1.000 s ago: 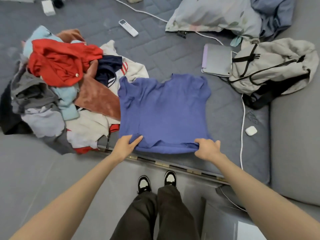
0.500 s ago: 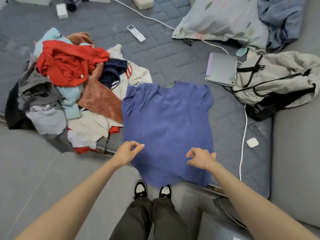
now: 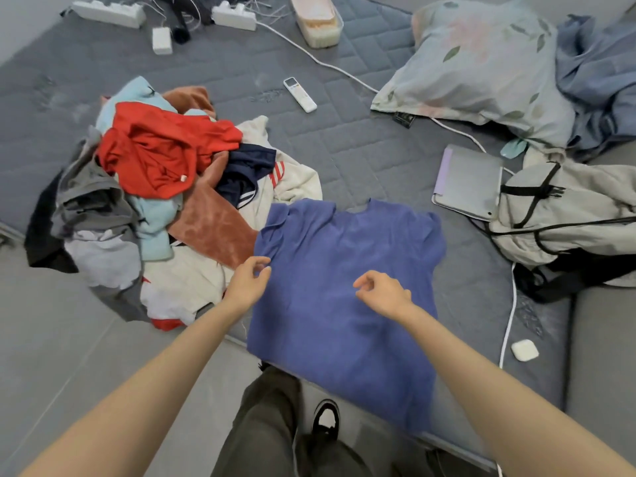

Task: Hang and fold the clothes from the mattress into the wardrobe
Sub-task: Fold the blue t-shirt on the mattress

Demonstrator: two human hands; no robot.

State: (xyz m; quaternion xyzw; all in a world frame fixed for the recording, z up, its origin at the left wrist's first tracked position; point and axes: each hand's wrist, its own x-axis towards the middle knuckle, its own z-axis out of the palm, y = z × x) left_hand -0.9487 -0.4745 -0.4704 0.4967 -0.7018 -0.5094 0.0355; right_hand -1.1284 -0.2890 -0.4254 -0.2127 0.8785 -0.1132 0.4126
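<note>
I see the left hand [image 3: 246, 285] and right hand [image 3: 382, 292] loosely curled, gripping nothing, over the blue T-shirt [image 3: 344, 321] spread flat beneath the fingers on the grey mattress [image 3: 344, 149]; heaped clothes [image 3: 155, 187] lie just left of the left fingers; beyond the fingertips, a white remote [image 3: 300, 94].

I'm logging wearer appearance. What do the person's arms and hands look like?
Both forearms are bare to the frame edge: no sleeves, gloves, watch or bracelet shows. The left hand and right hand carry no visible rings.
</note>
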